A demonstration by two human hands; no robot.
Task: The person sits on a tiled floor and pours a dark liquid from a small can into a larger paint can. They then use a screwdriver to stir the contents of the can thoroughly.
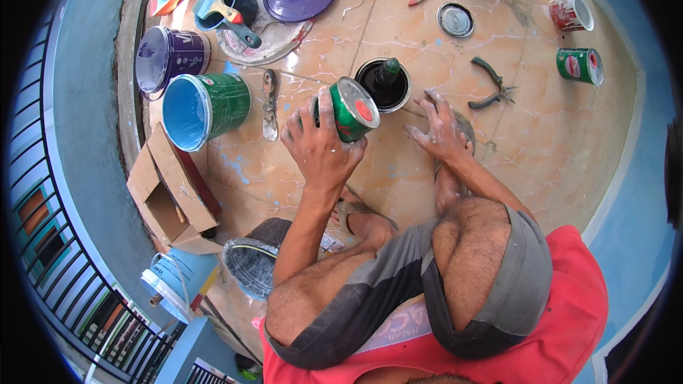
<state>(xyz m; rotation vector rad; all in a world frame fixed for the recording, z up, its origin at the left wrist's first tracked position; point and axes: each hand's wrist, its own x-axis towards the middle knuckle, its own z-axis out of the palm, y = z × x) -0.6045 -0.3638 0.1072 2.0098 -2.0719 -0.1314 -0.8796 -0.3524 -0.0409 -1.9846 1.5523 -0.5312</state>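
Green can (350, 109), tipped sideways in left hand's (318, 146) closed fingers beside open black tin (383, 84); right hand (442, 128) splayed, empty, on floor (541, 135).

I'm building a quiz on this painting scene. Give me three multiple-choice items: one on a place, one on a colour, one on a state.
1. Where do the pliers lie?
A. on the tiled floor, right of the open black tin
B. inside the cardboard box
C. on the purple lid

2. What colour is the inside of the large green bucket?
A. red
B. light blue
C. black

3. How is the small green tin held?
A. upright on the floor
B. tilted in the left hand
C. clamped in the pliers

Answers: 1 A, they rest on bare tile beside the black tin; 2 B, its inner wall shows light blue; 3 B, left-hand fingers wrap it, lid sideways.
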